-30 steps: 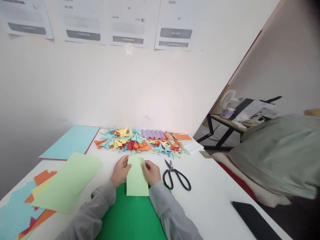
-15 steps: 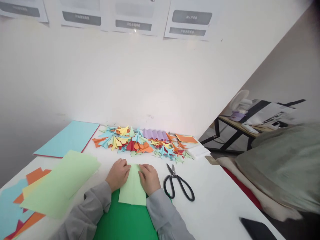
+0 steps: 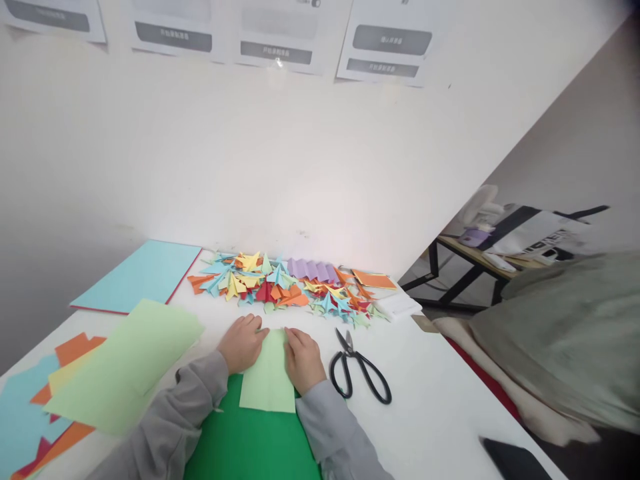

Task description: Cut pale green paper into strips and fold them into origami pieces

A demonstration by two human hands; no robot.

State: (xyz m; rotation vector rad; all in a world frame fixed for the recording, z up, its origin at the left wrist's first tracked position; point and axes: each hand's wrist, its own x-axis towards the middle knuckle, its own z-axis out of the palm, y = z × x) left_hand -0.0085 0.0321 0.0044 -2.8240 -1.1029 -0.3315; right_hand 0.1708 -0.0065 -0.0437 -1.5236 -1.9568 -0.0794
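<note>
A light green sheet of paper (image 3: 270,380) with a lengthwise crease lies partly over a green sheet (image 3: 250,440) on the white table. At its far left corner is my left hand (image 3: 244,343), its fingers closed on the edge. My right hand (image 3: 304,359) pinches the far right edge between thumb and fingers. Right of that hand lies a pair of scissors (image 3: 350,363) with black handles, blades slightly apart. Beyond both hands spreads a pile of small folded paper planes (image 3: 280,283) in several colours.
Larger light green paper (image 3: 130,367) overlaps coloured scraps (image 3: 30,393) at left. A light blue sheet (image 3: 140,273) lies behind it. A purple pleated paper (image 3: 313,270) and orange sheets (image 3: 375,279) rest by the wall. At lower right is a black flat object (image 3: 515,459); another person (image 3: 575,347) sits beyond.
My left hand has shifted slightly up and right along the far edge of the light green paper. My right thumb and fingers have drawn together at its far right corner.
</note>
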